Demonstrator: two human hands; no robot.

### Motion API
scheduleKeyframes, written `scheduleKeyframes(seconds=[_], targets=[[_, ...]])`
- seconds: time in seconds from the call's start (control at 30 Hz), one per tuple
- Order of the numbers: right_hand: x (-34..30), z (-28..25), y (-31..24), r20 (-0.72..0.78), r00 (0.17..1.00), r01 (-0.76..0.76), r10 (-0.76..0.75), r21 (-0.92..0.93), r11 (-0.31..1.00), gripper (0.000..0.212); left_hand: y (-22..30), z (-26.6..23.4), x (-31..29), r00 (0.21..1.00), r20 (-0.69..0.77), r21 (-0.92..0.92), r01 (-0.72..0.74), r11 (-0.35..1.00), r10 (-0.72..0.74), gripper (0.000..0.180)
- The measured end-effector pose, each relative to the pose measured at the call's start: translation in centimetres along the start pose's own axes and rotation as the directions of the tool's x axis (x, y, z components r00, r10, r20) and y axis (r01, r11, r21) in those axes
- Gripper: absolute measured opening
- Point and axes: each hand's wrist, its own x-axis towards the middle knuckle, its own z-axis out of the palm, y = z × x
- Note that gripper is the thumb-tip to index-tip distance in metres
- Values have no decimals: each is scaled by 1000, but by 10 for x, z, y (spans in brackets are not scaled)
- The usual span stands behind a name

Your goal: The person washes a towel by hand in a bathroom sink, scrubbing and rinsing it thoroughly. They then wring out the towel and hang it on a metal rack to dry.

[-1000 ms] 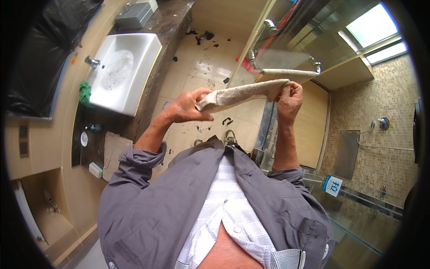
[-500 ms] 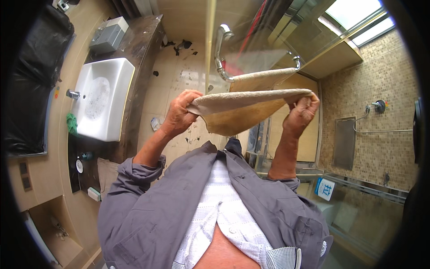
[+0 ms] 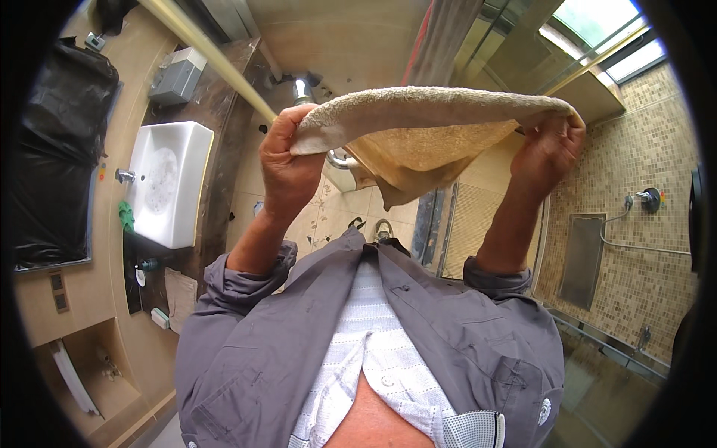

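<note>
A beige towel is stretched between my two hands, its thick upper edge arching away from me. Its middle sags toward me to a hanging point. My left hand grips one end, fingers wrapped round the cloth. At the other end my right hand is closed on the bunched corner. Close beyond my left hand is a glass door with a pale edge and a chrome handle; the towel and hand hide part of that handle.
On the left, a white sink is set on a dark, dirty counter, with a grey box behind it. Tiled floor with scattered dark bits lies below. A mosaic wall with a shower valve stands on the right.
Both hands have lifted the towel farther up in the picture and spread it wider. The glass door's edge now slants to the upper left, and its handle appears near my left hand.
</note>
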Motion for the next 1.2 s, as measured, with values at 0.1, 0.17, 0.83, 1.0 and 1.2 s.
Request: scheduleKeyframes(seconds=[0.1, 0.17, 0.83, 1.0, 1.2], targets=[[12, -15, 46, 28, 992, -120, 121, -24, 992, 16, -28, 19, 8, 996, 31, 226, -87, 970, 82, 29], [14, -34, 95, 14, 977, -211, 213, -92, 973, 13, -60, 32, 4, 999, 26, 305, -28, 952, 21, 30], [-18, -83, 151, 643, 634, 287, 431, -712, 641, 19, -139, 71, -57, 960, 254, 755, -120, 644, -118, 32], [-27, -91, 174, 578, 769, 348, 275, -738, 578, 14, -139, 67, -54, 959, 273, 668, -136, 731, -71, 20], [-48, -127, 160, -45, 890, -307, 454, -796, 521, 19, -152, 41, -117, 670, -13, 121, 738, 664, -743, 28]])
